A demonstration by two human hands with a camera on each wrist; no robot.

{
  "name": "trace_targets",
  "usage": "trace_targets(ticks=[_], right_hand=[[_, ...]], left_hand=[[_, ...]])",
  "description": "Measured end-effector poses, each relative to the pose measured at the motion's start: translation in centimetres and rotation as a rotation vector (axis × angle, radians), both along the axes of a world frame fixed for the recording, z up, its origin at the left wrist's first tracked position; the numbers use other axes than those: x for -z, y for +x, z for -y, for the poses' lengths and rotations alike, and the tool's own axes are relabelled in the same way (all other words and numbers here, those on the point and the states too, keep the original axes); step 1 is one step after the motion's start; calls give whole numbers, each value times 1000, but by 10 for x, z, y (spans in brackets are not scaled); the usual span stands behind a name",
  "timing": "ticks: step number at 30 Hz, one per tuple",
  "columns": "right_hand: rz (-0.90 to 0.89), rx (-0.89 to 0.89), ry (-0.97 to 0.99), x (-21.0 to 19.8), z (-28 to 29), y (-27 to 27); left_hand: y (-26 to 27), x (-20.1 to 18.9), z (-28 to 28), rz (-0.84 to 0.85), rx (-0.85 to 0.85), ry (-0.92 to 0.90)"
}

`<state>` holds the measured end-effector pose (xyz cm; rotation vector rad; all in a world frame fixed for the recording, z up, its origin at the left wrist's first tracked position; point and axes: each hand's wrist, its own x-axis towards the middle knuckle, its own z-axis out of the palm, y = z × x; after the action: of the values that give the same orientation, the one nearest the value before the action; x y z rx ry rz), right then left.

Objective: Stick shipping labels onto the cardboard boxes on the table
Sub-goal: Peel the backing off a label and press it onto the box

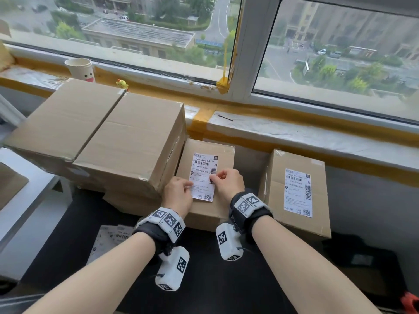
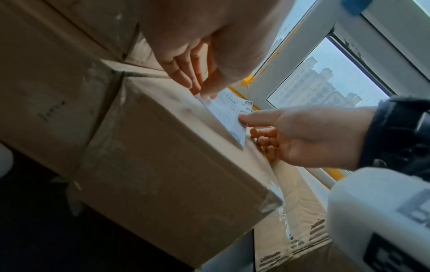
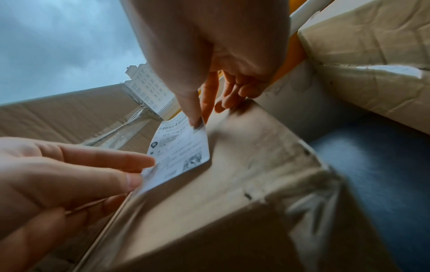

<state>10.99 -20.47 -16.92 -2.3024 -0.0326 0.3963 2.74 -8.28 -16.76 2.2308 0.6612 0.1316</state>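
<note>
While one box already wears its sticker, the job looks to be somewhere in the middle: the cardboard box on the right [image 1: 297,196], standing near the windowsill [image 1: 317,132], carries a white label [image 1: 298,192] flat on its top, and the small middle box [image 1: 204,177] is getting its own just now. Its shipping label [image 1: 203,176] lies on that box's top, with the left hand [image 1: 178,196] pinching the near left edge between thumb and fingers and the right hand [image 1: 227,181] pinching the right edge at the side barcode. From the right wrist view the near end of the label [image 3: 179,156] appears to curl up off the cardboard, so I judge it laid in place but not yet smoothed down. Left to do, as far as can be seen: the two large boxes [image 1: 99,132] stacked at the left show bare tops, and a few spare labels [image 1: 108,241] wait on the dark table [image 1: 204,279] by the left forearm. Printing on the held label reads roughly "190A A161-BB 28" above a barcode, with lines of Chinese text and a QR code at the bottom corner; the finer text is too small to read, and the right box's label seems to bear the same heading.
</note>
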Motion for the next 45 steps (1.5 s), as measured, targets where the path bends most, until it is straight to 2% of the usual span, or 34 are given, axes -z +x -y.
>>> trace_targets(ticks=[19,25,27,30,32,34,39,42,45], right_hand=[[71,-39,-239,0,-13,0],[44,-41,-194,-5,-13,-9],[119,-102,-228,-7,-11,-12],[204,-388,-280,-7,-10,-24],[175,-611,-315,-5,-11,-38],[129,-728,-367,0,-12,-53],[85,-732,-412,8,-3,-72],[120,-726,-470,10,12,-78],[120,-691,-517,10,26,-83]], left_hand=[[1,13,-10,-7,124,77],[-12,10,-15,-1,316,174],[-17,10,-16,2,395,207],[-25,15,-21,-18,501,272],[-31,19,-23,-40,546,283],[-36,22,-25,-23,614,258],[-41,23,-30,-87,742,370],[-43,23,-32,-130,753,438],[-44,19,-31,-154,739,403]])
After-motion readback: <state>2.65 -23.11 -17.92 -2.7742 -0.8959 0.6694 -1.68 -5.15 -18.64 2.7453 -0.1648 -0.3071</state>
